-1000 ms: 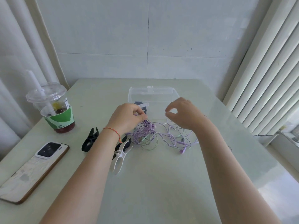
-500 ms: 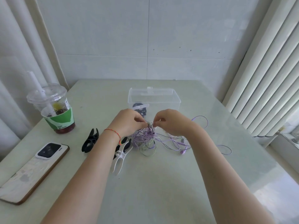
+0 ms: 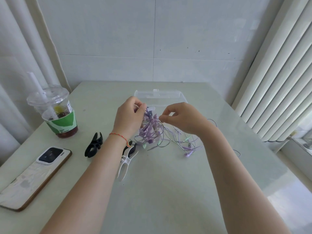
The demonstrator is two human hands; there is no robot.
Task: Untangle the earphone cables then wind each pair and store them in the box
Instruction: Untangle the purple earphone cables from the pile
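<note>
Presently: earphone cables, purple and green, knotted, lifted off the worktop before the clear box. Left hand, grip curled round the bundle's top. Right hand, a single strand pinched between thumb and forefinger. Recommended handling: bundle to be held slack, one strand eased out slowly, never yanked, lest knots be tightened.

Small white print on the green sleeve of the plastic drink cup, reading roughly "DARE TO BE FRESH", partly blurred. White sticker with tiny print higher on the same cup, too small to read. No other legible text anywhere.
</note>
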